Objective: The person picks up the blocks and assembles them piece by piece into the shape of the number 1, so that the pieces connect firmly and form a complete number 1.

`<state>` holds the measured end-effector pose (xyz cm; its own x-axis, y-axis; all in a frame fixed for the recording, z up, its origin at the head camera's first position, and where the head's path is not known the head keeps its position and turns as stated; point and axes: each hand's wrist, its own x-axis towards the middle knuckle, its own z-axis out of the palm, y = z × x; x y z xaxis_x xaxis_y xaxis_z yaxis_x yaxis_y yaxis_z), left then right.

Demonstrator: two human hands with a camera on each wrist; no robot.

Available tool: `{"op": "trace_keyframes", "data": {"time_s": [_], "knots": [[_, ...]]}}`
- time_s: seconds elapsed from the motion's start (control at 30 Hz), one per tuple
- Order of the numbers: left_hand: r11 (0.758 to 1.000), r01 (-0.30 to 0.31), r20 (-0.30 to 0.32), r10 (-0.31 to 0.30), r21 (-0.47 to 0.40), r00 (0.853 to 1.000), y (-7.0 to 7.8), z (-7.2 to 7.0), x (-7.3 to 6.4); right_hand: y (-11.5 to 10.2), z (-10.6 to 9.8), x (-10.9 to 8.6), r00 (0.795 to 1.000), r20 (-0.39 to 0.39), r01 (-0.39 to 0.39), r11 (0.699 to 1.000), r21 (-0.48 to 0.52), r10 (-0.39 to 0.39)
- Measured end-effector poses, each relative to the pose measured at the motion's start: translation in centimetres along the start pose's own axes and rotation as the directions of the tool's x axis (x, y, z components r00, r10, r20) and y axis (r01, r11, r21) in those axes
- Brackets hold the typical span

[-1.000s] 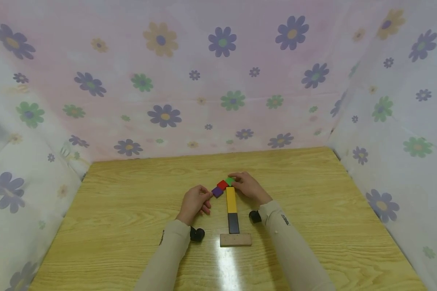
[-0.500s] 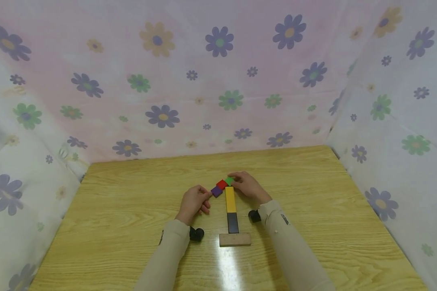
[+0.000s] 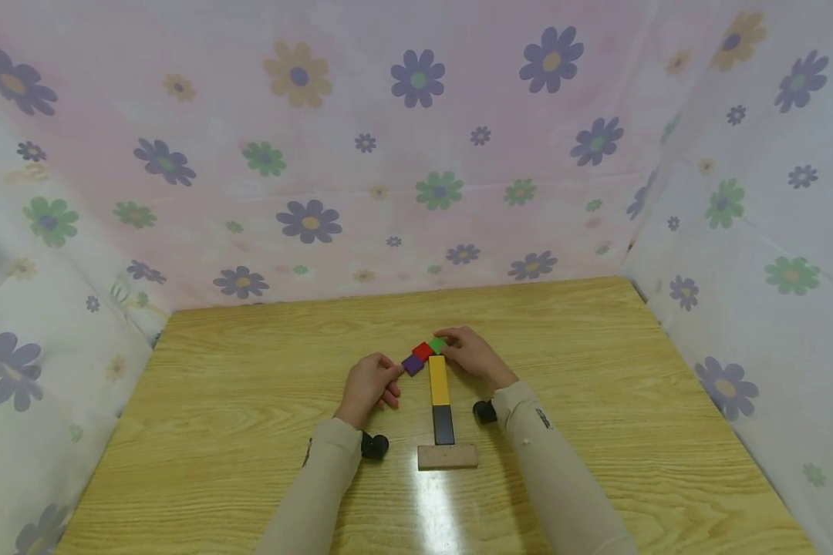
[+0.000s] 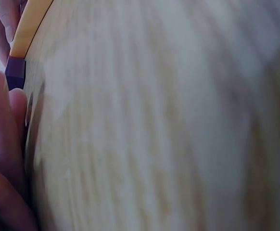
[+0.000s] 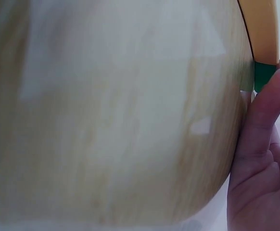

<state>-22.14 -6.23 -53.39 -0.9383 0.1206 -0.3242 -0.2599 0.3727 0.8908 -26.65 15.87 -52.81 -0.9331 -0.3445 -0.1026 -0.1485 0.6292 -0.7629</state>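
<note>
A purple block [image 3: 413, 364], a red block [image 3: 423, 351] and a green block [image 3: 436, 345] form a slanted row on the table, corners toward each other. My left hand [image 3: 371, 388] has its thumb and index fingertips on the purple block's left corner. At the other end, my right hand [image 3: 477, 358] pinches the green block between thumb and index finger, covering part of it. A yellow block [image 3: 439, 380] stretches from below the green one toward me. In the right wrist view the green block [image 5: 264, 76] shows beside my thumb; the left wrist view shows the purple block [image 4: 16, 72] beyond my fingertips.
A black block [image 3: 443, 425] continues the line below the yellow one. Crosswise at its near end lies a tan wooden block [image 3: 447, 456]. The wood-grain table [image 3: 250, 347] is enclosed by flower-printed cloth [image 3: 361, 169] at the back and sides.
The view has shifted very slightly with the head. Both hands and all the blocks stay as they were.
</note>
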Motion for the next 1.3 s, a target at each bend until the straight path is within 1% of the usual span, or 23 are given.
{"op": "trace_keyframes", "data": {"time_s": [0.23, 0.37, 0.43, 0.5, 0.6, 0.7, 0.83, 0.87, 0.97, 1.03, 1.07, 1.17, 1.3], "knots": [[1.0, 0.0, -0.007, 0.0, 0.002, 1.0, -0.1, 0.2, 0.0, 0.2, 0.0, 0.0, 1.0, 0.002, 0.008, 1.0, 0.011, -0.008], [1.0, 0.001, -0.007, -0.001, 0.003, 1.0, -0.1, 0.3, -0.2, 0.3, 0.0, -0.2, 1.0, 0.004, -0.006, 1.0, 0.018, 0.006], [1.0, 0.0, -0.008, 0.0, 0.004, 1.0, -0.1, 0.3, -0.2, 0.3, 0.0, -0.3, 1.0, 0.005, -0.021, 0.998, 0.057, 0.02], [1.0, 0.0, -0.009, 0.0, 0.006, 1.0, 0.0, 0.4, -0.2, 0.3, -0.1, -0.3, 0.999, 0.012, -0.045, 0.991, 0.122, 0.044], [1.0, 0.003, -0.01, -0.003, 0.005, 1.0, 0.1, 0.5, -0.1, 0.2, -0.2, -0.4, 0.995, 0.013, -0.094, 0.967, 0.236, 0.094], [1.0, 0.005, -0.005, -0.005, 0.002, 1.0, 0.1, 0.6, 0.0, 0.4, -0.3, -0.6, 0.987, 0.005, -0.153, 0.929, 0.338, 0.161], [1.0, -0.001, 0.004, 0.001, -0.005, 1.0, 0.0, 0.9, 0.2, 0.9, -0.6, -0.9, 0.975, -0.012, -0.193, 0.878, 0.438, 0.22], [1.0, -0.002, 0.006, 0.002, -0.009, 1.0, 0.0, 1.0, 0.2, 0.9, -0.7, -1.0, 0.974, -0.014, -0.194, 0.87, 0.452, 0.225], [1.0, -0.003, 0.028, 0.003, -0.022, 1.0, -0.1, 1.3, 0.4, 1.2, -1.2, -1.2, 0.972, -0.024, -0.195, 0.857, 0.476, 0.234], [1.0, -0.008, 0.054, 0.009, -0.029, 0.999, -0.2, 1.2, 0.5, 1.4, -1.4, -1.4, 0.97, -0.03, -0.201, 0.859, 0.471, 0.243], [1.0, -0.013, 0.071, 0.014, -0.027, 0.997, -0.3, 1.1, 0.4, 1.5, -1.5, -1.6, 0.969, -0.034, -0.204, 0.865, 0.459, 0.246], [0.999, -0.032, 0.127, 0.034, -0.021, 0.991, -0.6, 0.6, 0.2, 2.0, -1.8, -2.2, 0.962, -0.049, -0.219, 0.871, 0.439, 0.267], [0.999, -0.035, 0.19, 0.033, 0.007, 0.981, -1.5, -0.6, -1.0, 3.0, -2.0, -3.7, 0.967, -0.046, -0.205, 0.879, 0.431, 0.249]]}}
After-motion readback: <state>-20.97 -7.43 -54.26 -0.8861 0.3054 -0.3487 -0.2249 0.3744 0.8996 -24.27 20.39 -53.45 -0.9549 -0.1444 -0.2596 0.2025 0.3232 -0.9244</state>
